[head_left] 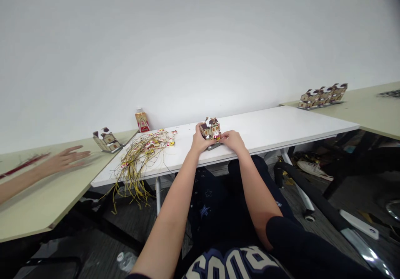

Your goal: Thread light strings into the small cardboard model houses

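Note:
A small model house (210,130) with beige walls, a dark roof and white snow-like patches stands at the front edge of the white table. My left hand (198,139) is wrapped round its left side and back, gripping it. A red-and-white striped awning piece (216,136) with a yellow part beneath it sits against the front of the house. My right hand (233,139) is closed, its fingertips pinching at the right edge of this awning. Exactly how the fingers grip it is too small to tell.
Left on the white table (259,125) lies a tangle of yellow wires (137,158) with striped pieces, partly hanging over the edge. A red-and-gold box (142,121) stands behind. Another person's hand (67,158) is near a second model house (108,140). Several joined houses (323,95) stand right.

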A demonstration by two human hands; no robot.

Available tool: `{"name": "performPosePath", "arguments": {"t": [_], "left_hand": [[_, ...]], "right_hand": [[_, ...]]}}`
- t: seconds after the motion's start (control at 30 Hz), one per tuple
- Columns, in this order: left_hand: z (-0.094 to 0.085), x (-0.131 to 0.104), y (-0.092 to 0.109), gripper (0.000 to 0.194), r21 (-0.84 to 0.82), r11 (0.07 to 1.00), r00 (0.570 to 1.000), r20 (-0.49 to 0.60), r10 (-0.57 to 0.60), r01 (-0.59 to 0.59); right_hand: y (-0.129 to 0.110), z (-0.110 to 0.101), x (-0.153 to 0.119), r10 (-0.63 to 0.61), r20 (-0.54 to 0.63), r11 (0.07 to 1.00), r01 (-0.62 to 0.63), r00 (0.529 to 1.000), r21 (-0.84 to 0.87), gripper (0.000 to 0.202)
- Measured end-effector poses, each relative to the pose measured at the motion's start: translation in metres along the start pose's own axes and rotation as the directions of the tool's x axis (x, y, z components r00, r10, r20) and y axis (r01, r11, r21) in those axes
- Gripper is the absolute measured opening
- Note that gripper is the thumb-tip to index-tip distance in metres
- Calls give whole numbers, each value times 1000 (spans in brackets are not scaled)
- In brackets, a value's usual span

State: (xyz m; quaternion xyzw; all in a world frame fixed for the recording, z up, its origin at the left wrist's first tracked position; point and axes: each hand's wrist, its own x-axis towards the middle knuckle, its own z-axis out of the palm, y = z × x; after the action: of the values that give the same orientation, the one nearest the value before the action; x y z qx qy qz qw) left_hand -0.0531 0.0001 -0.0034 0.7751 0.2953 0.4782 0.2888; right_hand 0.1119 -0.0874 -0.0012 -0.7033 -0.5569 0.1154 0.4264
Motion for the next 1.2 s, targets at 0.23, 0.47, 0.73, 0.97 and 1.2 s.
{"name": "performPosePath", "arguments": {"t": [0.23, 0.47, 0.73, 0.97, 1.2], "left_hand": [[0, -1, -3, 93, -60, 997, 998, 48, 45, -42], [0, -1, -2, 100, -76, 995, 996, 60, 67, -63], [0, -1, -4, 97, -68, 996, 997, 34, 65, -62], [0, 0, -6, 95, -83, 992, 994, 34, 102, -99], [1, 1, -8, 95, -94, 990, 993, 31, 112, -109]], "right_hand": [[5, -4, 1, -76, -6, 997, 76, 997, 8, 15], [6, -5, 2, -130, -55, 991, 132, 990, 27, 12], [4, -4, 0, -127, -79, 992, 128, 989, 0, 11], [7, -12, 1, -199, 3, 976, 198, 980, 92, 17], [11, -10, 5, -219, 0, 967, 217, 976, 134, 15]]}}
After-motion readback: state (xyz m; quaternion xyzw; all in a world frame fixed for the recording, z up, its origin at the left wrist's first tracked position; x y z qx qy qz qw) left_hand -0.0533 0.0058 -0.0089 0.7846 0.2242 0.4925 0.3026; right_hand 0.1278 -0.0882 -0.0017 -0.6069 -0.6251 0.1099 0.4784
